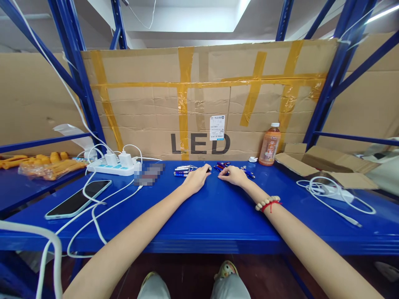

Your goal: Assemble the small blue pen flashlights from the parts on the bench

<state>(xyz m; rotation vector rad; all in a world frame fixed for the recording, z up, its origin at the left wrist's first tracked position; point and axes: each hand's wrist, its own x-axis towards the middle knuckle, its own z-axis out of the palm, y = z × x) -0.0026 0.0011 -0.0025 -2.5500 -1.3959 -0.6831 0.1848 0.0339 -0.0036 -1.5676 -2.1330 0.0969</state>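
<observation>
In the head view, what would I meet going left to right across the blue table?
Black-screened phone with pale edges, bare left hand, bare right hand, clear plastic bottle of orange drink, coiled white cable.

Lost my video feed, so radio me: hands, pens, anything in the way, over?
Left hand beside silver and blue pens, grip unclear. Right hand at mixed pen pile, grip unclear. White cables near left forearm.

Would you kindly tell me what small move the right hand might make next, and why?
Perhaps the right hand should separate one of the pens by its fingertips, since several lie close together there and the hand is curled low beside them.
</observation>
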